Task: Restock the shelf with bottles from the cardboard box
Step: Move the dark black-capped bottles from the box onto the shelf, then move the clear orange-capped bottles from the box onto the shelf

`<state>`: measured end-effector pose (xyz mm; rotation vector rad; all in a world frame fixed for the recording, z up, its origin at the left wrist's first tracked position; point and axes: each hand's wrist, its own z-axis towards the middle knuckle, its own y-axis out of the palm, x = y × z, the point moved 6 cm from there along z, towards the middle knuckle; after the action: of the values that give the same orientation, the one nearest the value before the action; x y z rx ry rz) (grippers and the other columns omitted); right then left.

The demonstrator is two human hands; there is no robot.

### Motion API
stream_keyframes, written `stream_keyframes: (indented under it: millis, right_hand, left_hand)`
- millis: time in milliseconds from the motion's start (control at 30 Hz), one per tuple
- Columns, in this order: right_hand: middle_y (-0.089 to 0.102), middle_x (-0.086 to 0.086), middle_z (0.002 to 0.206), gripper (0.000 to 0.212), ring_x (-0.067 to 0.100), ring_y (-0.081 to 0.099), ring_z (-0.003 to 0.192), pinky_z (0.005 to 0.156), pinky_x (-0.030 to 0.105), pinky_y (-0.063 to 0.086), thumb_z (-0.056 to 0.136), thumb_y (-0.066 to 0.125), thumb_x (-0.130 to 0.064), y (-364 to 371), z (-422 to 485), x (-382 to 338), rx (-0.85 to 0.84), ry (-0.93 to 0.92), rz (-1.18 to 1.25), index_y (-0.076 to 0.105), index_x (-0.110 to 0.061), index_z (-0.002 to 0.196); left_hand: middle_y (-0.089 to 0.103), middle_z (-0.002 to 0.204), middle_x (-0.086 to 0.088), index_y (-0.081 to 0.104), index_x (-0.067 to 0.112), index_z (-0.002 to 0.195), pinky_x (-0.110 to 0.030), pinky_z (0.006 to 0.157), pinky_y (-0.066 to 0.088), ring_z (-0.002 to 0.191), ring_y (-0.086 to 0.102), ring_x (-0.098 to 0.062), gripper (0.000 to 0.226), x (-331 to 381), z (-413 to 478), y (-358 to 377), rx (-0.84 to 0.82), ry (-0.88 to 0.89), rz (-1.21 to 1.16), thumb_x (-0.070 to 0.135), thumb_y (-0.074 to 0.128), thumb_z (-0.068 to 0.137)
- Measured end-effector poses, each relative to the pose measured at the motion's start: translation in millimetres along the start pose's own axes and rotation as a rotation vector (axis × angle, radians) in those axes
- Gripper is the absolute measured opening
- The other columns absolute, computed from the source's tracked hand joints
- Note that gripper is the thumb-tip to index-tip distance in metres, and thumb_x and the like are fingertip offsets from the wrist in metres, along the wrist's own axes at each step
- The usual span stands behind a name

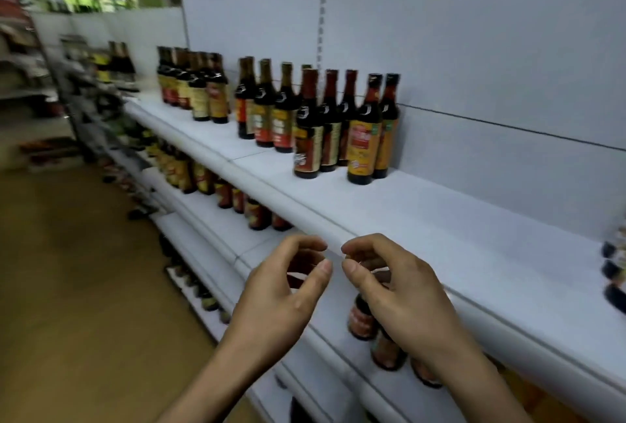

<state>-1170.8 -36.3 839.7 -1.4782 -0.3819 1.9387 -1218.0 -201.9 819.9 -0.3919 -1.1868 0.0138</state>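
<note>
Several dark sauce bottles (364, 131) with yellow and red labels stand in groups on the white top shelf (457, 219). My left hand (284, 290) and my right hand (399, 290) hover side by side in front of the shelf's front edge, fingers loosely curled, holding nothing. More bottles (362, 317) stand on the lower shelf, partly hidden behind my right hand. No cardboard box is in view.
The white back panel (474, 50) rises behind the shelf. A wide bare stretch of top shelf lies right of the bottles, with dark bottles (614, 270) at the far right edge. The brown aisle floor (84, 287) runs along the left; further shelving stands beyond.
</note>
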Motion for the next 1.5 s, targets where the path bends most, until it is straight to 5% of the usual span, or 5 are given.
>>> stream_keyframes:
  millis: [167,400,767,1167,1500]
  right_hand:
    - [0.069,-0.023,0.101,0.016,-0.011,0.063,0.094,0.077,0.009,0.051,0.097,0.064,-0.037,87.8,7.8,-26.4,-0.226,-0.064,0.042,0.065,-0.040,0.113]
    - [0.071,-0.021,0.106,0.018,-0.006,0.067,0.096,0.082,0.020,0.057,0.096,0.066,-0.035,206.4,9.6,-49.9,-0.539,-0.171,0.172,0.066,-0.039,0.114]
    - [0.069,-0.019,0.109,0.020,-0.004,0.065,0.100,0.090,0.027,0.056,0.097,0.065,-0.034,341.8,-35.0,-37.1,-0.976,-0.310,0.224,0.065,-0.035,0.117]
    - [0.069,-0.017,0.111,0.024,-0.002,0.065,0.102,0.090,0.034,0.059,0.097,0.064,-0.038,467.1,-112.2,96.7,-1.160,-0.197,0.161,0.064,-0.035,0.121]
    - [0.068,-0.016,0.109,0.026,-0.004,0.063,0.101,0.082,0.016,0.050,0.097,0.064,-0.037,628.3,-196.6,293.0,-1.180,-0.178,0.056,0.064,-0.031,0.123]
  left_hand:
    - [0.073,0.098,0.011,0.065,0.033,0.110,-0.034,0.073,0.063,0.089,0.073,-0.005,0.016,-42.7,-41.8,-70.6,0.168,-0.126,0.002,0.024,0.067,0.097]
    - [0.072,0.097,0.011,0.065,0.033,0.108,-0.015,0.075,0.053,0.093,0.068,-0.002,0.017,-98.1,-104.4,-139.2,0.435,-0.299,0.081,0.020,0.068,0.096]
    - [0.070,0.106,0.011,0.062,0.030,0.121,-0.014,0.081,0.053,0.099,0.064,0.005,0.025,-169.5,-198.1,-150.1,0.760,-0.629,0.170,0.032,0.067,0.096]
    - [0.066,0.109,0.014,0.059,0.031,0.124,-0.003,0.073,0.045,0.099,0.061,0.009,0.028,-347.3,-285.0,-96.7,0.691,-0.873,0.143,0.036,0.066,0.097]
    - [0.065,0.109,0.014,0.058,0.033,0.124,-0.014,0.078,0.047,0.104,0.062,0.001,0.030,-594.4,-370.4,-30.8,0.549,-0.929,0.107,0.039,0.067,0.096]
